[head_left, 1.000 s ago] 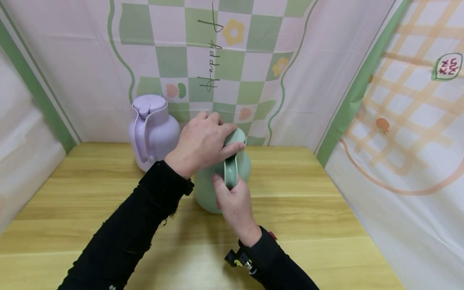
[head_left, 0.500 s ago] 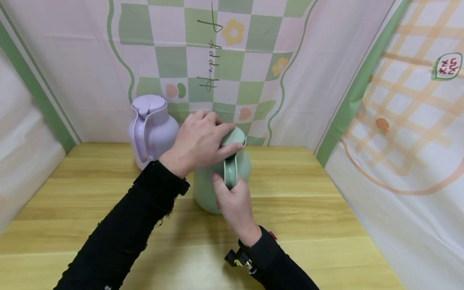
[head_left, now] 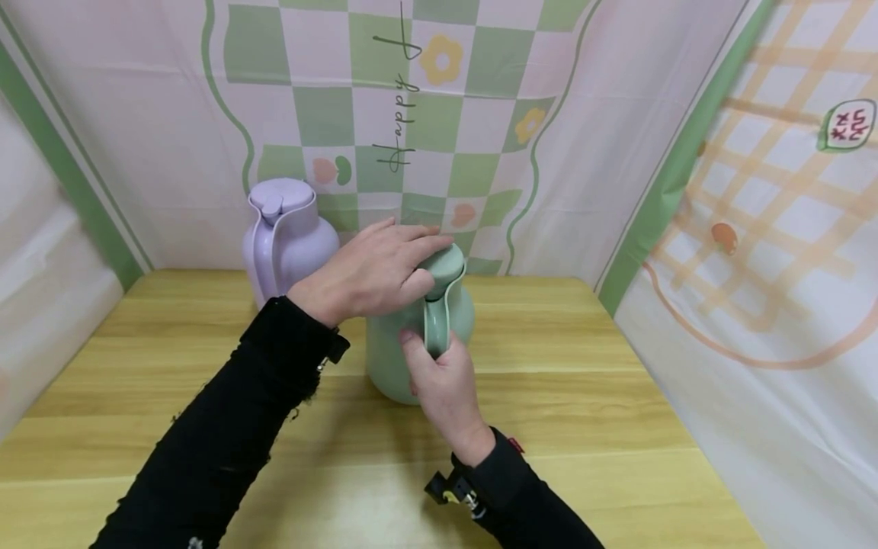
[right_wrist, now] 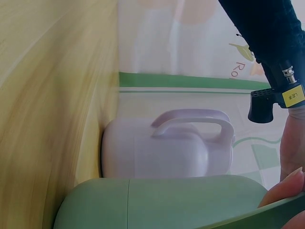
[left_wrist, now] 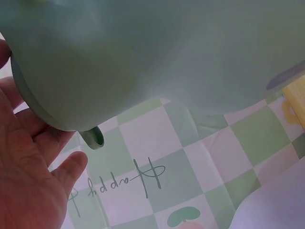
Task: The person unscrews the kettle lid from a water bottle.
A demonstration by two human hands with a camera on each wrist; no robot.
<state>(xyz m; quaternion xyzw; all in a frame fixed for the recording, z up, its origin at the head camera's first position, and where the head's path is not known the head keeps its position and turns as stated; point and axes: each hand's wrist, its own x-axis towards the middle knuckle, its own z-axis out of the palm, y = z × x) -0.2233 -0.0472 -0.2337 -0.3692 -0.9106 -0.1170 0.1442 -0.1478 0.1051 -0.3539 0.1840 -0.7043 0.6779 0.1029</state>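
Note:
A pale green thermos jug (head_left: 391, 358) stands upright on the wooden table, its handle facing the person. My right hand (head_left: 446, 389) grips that handle (head_left: 437, 324), thumb along its left side. Over the left part of the round green lid (head_left: 444, 268) lies my left hand (head_left: 377, 267), fingers fairly straight and thumb drawn in at the near edge. In the left wrist view, the fingers (left_wrist: 28, 119) reach behind the rim of the green jug (left_wrist: 119, 62), and the thumb stands apart from it. The right wrist view has the green body (right_wrist: 162, 200) along its bottom edge.
A lilac thermos jug (head_left: 295, 244) stands at the back left, partly hidden by the left hand and sleeve. The wooden table (head_left: 569, 396) ends at a checked cloth backdrop (head_left: 439, 114), with cloth walls on both sides. Each wrist carries a small camera.
My left hand has slid slightly left and flattened, its thumb coming off the lid's near side, so more of the lid shows. The right hand and the jug have stayed put.

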